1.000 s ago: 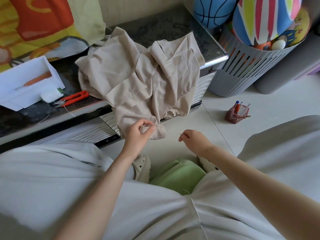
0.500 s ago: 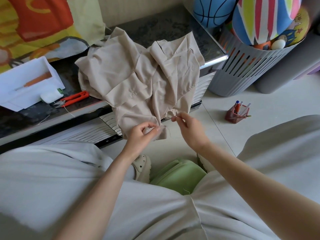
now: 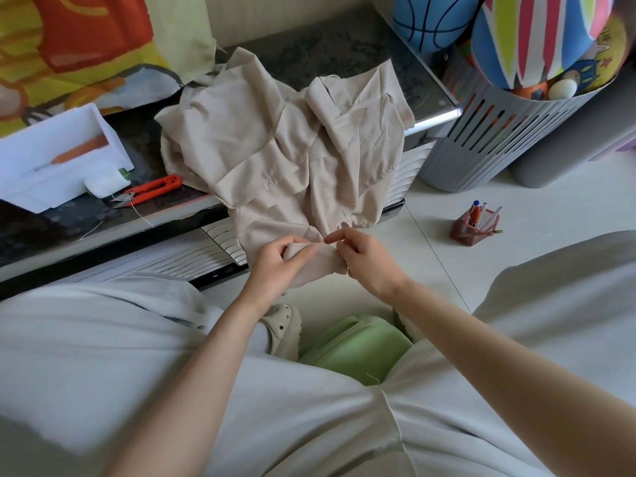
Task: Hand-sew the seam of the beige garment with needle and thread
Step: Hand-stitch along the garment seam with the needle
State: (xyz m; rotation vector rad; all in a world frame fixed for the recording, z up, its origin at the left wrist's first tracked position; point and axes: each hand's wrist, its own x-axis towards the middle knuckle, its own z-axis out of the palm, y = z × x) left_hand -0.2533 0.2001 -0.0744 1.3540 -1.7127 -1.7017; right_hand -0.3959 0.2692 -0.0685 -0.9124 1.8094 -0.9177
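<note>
**My 2 hands meet on the garment's lower fold**

The garment lies crumpled on the dark table at upper centre, and its lower end hangs over the table's front edge to mid-frame. My left hand grips a bunched fold of that hanging end, thumb on top. My right hand, just beside it, pinches the same fold with fingers curled and forefinger reaching toward the left thumb. The 2 hands nearly touch. The needle and thread are too small to make out. Orange snips lie on the table at left, just beside a white box. A grey basket stands at upper right.
</note>
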